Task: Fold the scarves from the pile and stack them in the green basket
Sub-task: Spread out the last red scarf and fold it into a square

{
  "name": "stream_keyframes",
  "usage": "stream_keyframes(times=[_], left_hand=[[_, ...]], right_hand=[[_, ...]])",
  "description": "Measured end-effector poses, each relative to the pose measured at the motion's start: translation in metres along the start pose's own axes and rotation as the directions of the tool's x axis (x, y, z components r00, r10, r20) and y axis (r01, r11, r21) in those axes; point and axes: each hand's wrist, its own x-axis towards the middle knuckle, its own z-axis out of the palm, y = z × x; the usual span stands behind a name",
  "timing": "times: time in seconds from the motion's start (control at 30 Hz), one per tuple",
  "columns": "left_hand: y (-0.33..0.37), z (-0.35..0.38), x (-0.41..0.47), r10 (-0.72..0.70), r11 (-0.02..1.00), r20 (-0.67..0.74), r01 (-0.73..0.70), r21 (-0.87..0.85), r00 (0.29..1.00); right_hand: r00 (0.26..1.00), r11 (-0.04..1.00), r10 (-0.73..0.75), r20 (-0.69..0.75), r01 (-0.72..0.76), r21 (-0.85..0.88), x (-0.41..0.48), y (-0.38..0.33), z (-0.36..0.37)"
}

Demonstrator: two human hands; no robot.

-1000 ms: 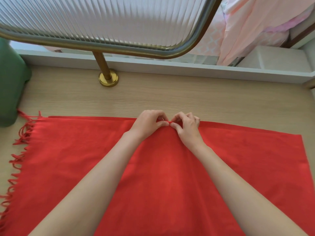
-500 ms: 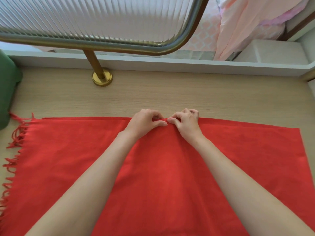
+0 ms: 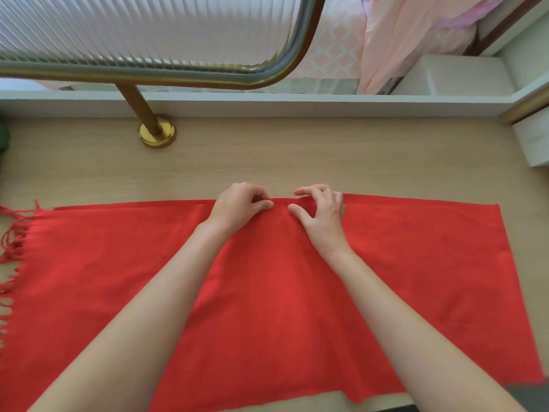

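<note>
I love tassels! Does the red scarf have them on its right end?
No, the red scarf has tassels only at its left end; the right is plain.

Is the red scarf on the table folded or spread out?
Folded, lying flat: the red fringed fabric scarf shows two layered edges along its far side, fringe at one end only.

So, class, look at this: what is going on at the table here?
A person works on a red scarf spread flat on the wooden table, its fringe at the left end. The left hand pinches the scarf's far edge near the middle. The right hand sits beside it on the cloth, fingers loosely spread, gripping nothing.
</note>
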Motion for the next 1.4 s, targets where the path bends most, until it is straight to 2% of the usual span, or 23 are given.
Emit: stream_keyframes(times=[0.13,0.27,0.3,0.37,0.4,0.47,0.53,0.7,0.8,0.97,1.1,1.17,1.23,1.3,1.4], left_hand=[[0.003,0.006,-0.001,-0.019,1.0,-0.044,0.019,0.004,0.999],[0.005,0.009,-0.003,-0.019,1.0,-0.092,0.021,0.018,0.996],[0.006,0.009,-0.004,-0.018,1.0,-0.094,0.02,0.018,0.995],[0.007,0.008,-0.005,-0.02,0.999,-0.096,0.022,0.022,0.995],[0.008,0.008,-0.005,-0.02,0.999,-0.095,0.022,0.025,0.995],[0.008,0.008,-0.006,-0.015,0.999,-0.093,0.018,0.028,0.996],[0.008,0.008,-0.006,-0.011,0.999,-0.093,0.014,0.03,0.996],[0.008,0.009,-0.006,-0.005,0.998,-0.098,0.011,0.054,0.995],[0.008,0.009,-0.006,-0.008,0.999,-0.109,0.014,0.047,0.994],[0.007,0.009,-0.006,-0.015,0.998,-0.107,0.021,0.053,0.994],[0.007,0.01,-0.006,-0.015,0.999,-0.108,0.019,0.044,0.994],[0.007,0.009,-0.006,-0.016,0.999,-0.107,0.02,0.036,0.994],[0.007,0.008,-0.006,-0.009,0.999,-0.105,0.013,0.038,0.994],[0.007,0.009,-0.007,-0.007,0.999,-0.107,0.012,0.041,0.994],[0.007,0.009,-0.007,-0.014,0.999,-0.111,0.018,0.033,0.994]], right_hand=[[0.966,0.982,0.153,-0.208,-0.126,0.14,-0.081,0.004,-0.028],[0.901,0.932,0.346,-0.263,-0.295,0.212,-0.194,0.02,-0.042],[0.909,0.941,0.329,-0.256,-0.293,0.169,-0.22,0.027,-0.043],[0.967,0.979,0.197,-0.164,-0.203,-0.021,-0.26,0.042,-0.044],[0.991,0.985,0.11,-0.072,-0.118,-0.125,-0.274,0.049,-0.043],[0.993,0.967,0.007,0.114,0.022,-0.254,-0.288,0.061,-0.04],[0.985,0.944,-0.038,0.17,0.091,-0.318,-0.286,0.065,-0.035],[0.961,0.879,-0.249,0.12,0.276,-0.39,-0.266,0.077,-0.03],[0.951,0.864,-0.293,0.1,0.308,-0.399,-0.262,0.08,-0.027],[0.989,0.967,-0.144,0.015,0.144,-0.212,-0.244,0.059,-0.04],[0.987,0.985,-0.132,0.087,0.14,-0.103,-0.216,0.042,-0.049],[0.987,0.982,-0.131,0.088,0.142,-0.125,-0.199,0.036,-0.046],[0.99,0.959,-0.133,0.055,0.142,-0.244,-0.188,0.036,-0.038],[0.999,0.944,-0.047,0.005,0.046,-0.325,-0.187,0.035,-0.029],[0.993,0.952,0.006,-0.119,-0.042,-0.305,-0.205,0.034,-0.026]])
